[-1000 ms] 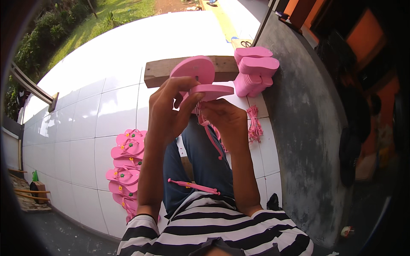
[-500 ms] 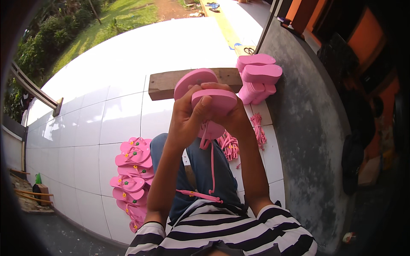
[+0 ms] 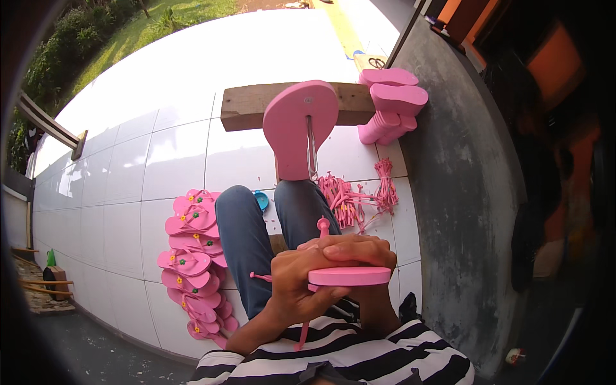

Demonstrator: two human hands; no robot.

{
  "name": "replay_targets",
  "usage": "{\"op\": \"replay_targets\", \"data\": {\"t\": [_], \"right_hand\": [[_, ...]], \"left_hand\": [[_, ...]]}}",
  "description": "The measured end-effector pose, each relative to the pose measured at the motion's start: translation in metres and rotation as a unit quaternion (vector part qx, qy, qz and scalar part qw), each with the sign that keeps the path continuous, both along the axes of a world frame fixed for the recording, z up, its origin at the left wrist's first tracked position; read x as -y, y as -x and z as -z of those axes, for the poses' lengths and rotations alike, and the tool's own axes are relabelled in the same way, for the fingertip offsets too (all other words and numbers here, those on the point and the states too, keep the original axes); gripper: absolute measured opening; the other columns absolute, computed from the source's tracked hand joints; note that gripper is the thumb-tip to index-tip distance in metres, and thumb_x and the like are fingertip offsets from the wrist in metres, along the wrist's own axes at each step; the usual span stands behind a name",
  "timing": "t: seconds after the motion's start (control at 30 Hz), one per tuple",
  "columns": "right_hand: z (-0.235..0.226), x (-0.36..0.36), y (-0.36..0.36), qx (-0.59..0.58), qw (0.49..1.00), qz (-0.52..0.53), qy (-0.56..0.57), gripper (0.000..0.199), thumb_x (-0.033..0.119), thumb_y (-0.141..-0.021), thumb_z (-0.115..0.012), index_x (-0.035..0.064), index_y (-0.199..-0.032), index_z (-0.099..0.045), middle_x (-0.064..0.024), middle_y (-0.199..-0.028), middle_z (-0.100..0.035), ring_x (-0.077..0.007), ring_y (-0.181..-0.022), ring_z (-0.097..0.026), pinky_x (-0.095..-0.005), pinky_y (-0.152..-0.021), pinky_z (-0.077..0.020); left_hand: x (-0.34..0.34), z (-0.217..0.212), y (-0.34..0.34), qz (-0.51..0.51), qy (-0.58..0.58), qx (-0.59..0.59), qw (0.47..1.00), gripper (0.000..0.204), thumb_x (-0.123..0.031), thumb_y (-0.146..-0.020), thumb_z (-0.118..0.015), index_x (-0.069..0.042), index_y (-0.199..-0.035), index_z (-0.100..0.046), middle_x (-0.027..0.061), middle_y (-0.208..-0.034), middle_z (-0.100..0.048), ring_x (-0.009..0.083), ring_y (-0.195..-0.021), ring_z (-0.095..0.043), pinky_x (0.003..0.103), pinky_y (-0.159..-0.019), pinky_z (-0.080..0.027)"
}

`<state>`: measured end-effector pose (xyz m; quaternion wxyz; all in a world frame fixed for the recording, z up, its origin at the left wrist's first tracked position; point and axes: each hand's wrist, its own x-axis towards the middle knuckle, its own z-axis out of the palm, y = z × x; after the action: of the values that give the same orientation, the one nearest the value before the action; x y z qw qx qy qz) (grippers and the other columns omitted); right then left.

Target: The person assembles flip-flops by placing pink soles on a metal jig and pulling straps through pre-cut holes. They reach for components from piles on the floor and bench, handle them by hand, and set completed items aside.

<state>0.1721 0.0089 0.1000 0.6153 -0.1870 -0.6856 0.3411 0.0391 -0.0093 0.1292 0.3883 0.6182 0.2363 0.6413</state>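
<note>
Close to my waist, my left hand (image 3: 296, 282) and my right hand (image 3: 359, 249) are closed together around a pink flip-flop sole (image 3: 350, 276), seen edge-on. A pink strap end with a round plug (image 3: 323, 226) sticks up beyond my fingers. Another thin strap end (image 3: 260, 277) pokes out beside my left hand, and a strap piece hangs below. Ahead of my knees, a second pink sole (image 3: 300, 138) stands tilted against the wooden beam, with a long metal wire loop (image 3: 311, 144) at its lower middle. My fingers hide part of the held sole.
A wooden beam (image 3: 247, 106) lies across in front. Finished flip-flops (image 3: 192, 256) with flower straps are piled at left. Loose strap bundles (image 3: 343, 202) lie right of my knees, below stacked pink soles (image 3: 399, 99). A blue round lid-like item (image 3: 261, 200) sits between my knees.
Both hands have come back from the beam toward my waist with one sole. The other sole stays at the beam, its wire loop now exposed.
</note>
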Motion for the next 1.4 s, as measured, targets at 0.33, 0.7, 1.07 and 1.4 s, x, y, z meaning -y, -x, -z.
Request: {"op": "replay_targets", "data": {"t": [0.33,0.7,1.07,1.4], "right_hand": [[0.046,0.026,0.015,0.365,0.857,0.33,0.153,0.042,0.019,-0.077,-0.081,0.0027,-0.106,-0.056,-0.0104,-0.092,-0.059,-0.028,-0.079,-0.065,-0.0369,-0.07,-0.054],[0.039,0.026,-0.006,0.447,0.879,0.075,0.145,0.011,0.016,-0.089,-0.064,0.0051,-0.09,-0.063,-0.0102,-0.085,-0.055,-0.0288,-0.072,-0.063,-0.0399,-0.062,-0.0515],[0.012,-0.009,-0.012,0.214,0.948,0.22,0.083,0.032,0.0,-0.083,-0.072,0.0048,-0.115,-0.067,-0.011,-0.109,-0.061,-0.0266,-0.096,-0.063,-0.0355,-0.077,-0.0544],[0.002,-0.041,0.009,0.124,0.955,0.27,0.007,0.03,-0.005,-0.08,-0.075,0.002,-0.108,-0.067,-0.0129,-0.105,-0.068,-0.0244,-0.094,-0.069,-0.0329,-0.081,-0.0562]], "left_hand": [[-0.022,0.083,0.039,-0.026,0.326,-0.165,0.931,0.032,-0.025,-0.098,-0.062,0.0,-0.118,-0.066,0.0181,-0.129,-0.06,0.0135,-0.095,-0.065,0.026,-0.066,-0.053],[-0.046,0.107,0.038,-0.083,0.254,-0.127,0.955,0.031,-0.02,-0.094,-0.067,0.003,-0.115,-0.067,0.0144,-0.138,-0.052,0.0216,-0.12,-0.056,0.032,-0.093,-0.048],[-0.046,0.043,0.028,0.053,0.006,-0.066,0.996,0.04,-0.006,-0.088,-0.07,-0.006,-0.12,-0.047,0.0159,-0.109,-0.062,0.0233,-0.099,-0.061,0.036,-0.087,-0.048],[-0.09,0.031,0.039,-0.075,-0.144,-0.058,0.985,0.046,-0.014,-0.071,-0.083,-0.009,-0.1,-0.048,0.0122,-0.093,-0.058,0.0238,-0.083,-0.058,0.036,-0.076,-0.047]]}}
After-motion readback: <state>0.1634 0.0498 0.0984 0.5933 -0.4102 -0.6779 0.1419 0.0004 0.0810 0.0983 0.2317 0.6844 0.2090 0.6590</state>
